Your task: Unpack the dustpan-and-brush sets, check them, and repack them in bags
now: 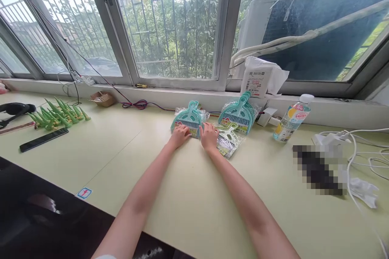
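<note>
Both hands are at a stack of teal mini dustpan and brush sets (192, 119) in clear plastic packets, lying on the table. My left hand (180, 136) grips its lower left edge, fingers bent over the packet. Against its right edge, my right hand (209, 136) is closed with curled fingers. Just right of that hand lies a white and pale green dustpan and brush set (227, 142), partly hidden by it. Behind, a second teal stack of dustpan sets (238, 115) leans near the sill.
Right are a drink bottle (293, 119), a blurred dark object (317, 170) and white cables (354, 149). A tissue pack (258, 77) stands on the sill. Left are green spiky items (59, 115), a black phone (44, 139), a small cardboard box (103, 99) and headphones (16, 109).
</note>
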`<state>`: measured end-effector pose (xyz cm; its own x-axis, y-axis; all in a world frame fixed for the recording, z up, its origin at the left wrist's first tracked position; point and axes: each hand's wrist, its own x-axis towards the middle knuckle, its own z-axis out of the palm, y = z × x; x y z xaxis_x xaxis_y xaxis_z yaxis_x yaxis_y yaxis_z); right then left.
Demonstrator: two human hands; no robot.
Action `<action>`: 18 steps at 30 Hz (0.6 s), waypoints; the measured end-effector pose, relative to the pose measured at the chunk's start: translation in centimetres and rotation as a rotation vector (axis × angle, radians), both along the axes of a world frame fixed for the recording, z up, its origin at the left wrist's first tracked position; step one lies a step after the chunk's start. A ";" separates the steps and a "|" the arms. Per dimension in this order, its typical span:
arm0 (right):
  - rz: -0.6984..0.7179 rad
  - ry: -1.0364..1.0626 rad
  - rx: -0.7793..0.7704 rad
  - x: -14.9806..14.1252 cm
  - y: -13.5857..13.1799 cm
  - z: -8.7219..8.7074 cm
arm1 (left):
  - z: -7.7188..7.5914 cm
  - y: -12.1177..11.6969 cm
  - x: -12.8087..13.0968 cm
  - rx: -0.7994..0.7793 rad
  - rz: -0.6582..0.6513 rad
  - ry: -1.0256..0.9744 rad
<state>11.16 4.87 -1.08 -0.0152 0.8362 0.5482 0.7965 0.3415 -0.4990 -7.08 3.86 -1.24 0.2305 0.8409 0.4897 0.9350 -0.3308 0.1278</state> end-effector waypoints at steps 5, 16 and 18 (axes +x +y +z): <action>-0.284 0.013 -0.140 7.7 0.1 0.6 | -0.4 0.4 -0.1 -0.025 0.100 0.029; -0.097 0.069 -0.381 18.3 -1.3 -1.6 | -0.1 1.6 2.4 -0.136 0.298 0.124; -0.087 0.154 -0.321 19.6 -2.4 -2.2 | -0.2 2.0 2.6 -0.132 0.307 0.130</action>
<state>30.73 2.51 -3.28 0.1261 0.9606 0.2476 0.7231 0.0818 -0.6859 -4.44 5.83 -1.47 0.0102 0.9347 0.3553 0.9995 -0.0201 0.0240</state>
